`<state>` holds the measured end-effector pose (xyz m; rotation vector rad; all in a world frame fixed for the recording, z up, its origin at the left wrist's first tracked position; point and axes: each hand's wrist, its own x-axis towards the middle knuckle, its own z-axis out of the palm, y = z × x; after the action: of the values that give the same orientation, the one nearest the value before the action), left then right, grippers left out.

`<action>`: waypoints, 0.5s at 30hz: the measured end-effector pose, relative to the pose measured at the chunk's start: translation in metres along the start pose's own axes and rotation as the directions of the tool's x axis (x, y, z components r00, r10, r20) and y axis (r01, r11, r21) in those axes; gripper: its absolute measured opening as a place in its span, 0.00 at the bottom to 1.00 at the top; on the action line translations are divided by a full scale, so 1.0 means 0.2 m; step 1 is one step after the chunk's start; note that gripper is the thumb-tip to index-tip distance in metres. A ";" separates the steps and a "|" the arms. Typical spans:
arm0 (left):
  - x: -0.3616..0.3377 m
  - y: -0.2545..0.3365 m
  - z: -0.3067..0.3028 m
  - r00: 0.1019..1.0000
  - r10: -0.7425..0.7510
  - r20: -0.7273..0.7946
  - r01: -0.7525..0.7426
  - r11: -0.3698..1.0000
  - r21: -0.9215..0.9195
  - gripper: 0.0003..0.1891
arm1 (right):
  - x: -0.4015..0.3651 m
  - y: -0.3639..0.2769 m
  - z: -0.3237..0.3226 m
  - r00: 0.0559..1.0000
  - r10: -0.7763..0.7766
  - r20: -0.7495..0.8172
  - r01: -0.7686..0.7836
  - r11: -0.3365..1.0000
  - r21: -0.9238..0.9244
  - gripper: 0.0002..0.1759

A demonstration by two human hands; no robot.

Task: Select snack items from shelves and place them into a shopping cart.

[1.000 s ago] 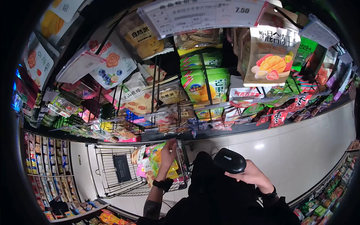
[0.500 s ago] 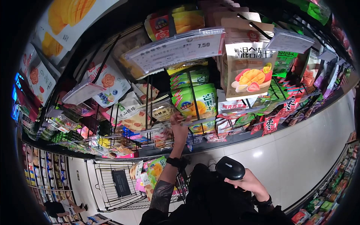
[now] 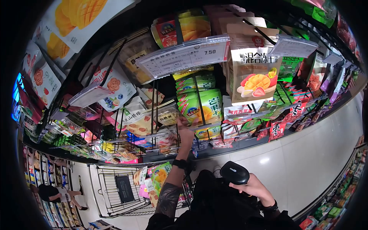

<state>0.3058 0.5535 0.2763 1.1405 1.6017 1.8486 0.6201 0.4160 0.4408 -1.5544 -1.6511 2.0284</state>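
My left hand (image 3: 186, 132) reaches up among the hanging snack bags, fingers apart at the lower left edge of a green bag of dried mango (image 3: 205, 105). Beside its fingertips hangs a clear-fronted snack bag (image 3: 167, 115) with a dark label. The fingertips are partly lost against the packets, and no bag is visibly gripped. Low in front of my body, my right hand (image 3: 253, 188) is closed around the end of a smooth, rounded black case (image 3: 234, 173) with a small pale logo.
A wire shopping cart (image 3: 109, 191) stands below left with several snack bags (image 3: 159, 176) inside. Price-tag holders (image 3: 188, 55) and metal hooks jut from the rack. A tan freeze-dried fruit bag (image 3: 253, 65) hangs upper right. Another person (image 3: 57, 193) is by the far-left shelves.
The view has shifted slightly, and my left hand sits a little lower and right, still by the mango bags. The person at far left has moved. My right hand keeps the black case.
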 end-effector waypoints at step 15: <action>-0.24 0.42 -0.21 0.956 -0.259 0.135 0.283 0.936 -0.210 0.08 | 0.03 0.03 0.00 0.995 -0.079 -0.058 0.083 0.994 0.070 0.16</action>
<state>0.3139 0.4713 0.3423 0.8537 1.3692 1.7082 0.6194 0.4174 0.4324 -1.4808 -1.5769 1.9639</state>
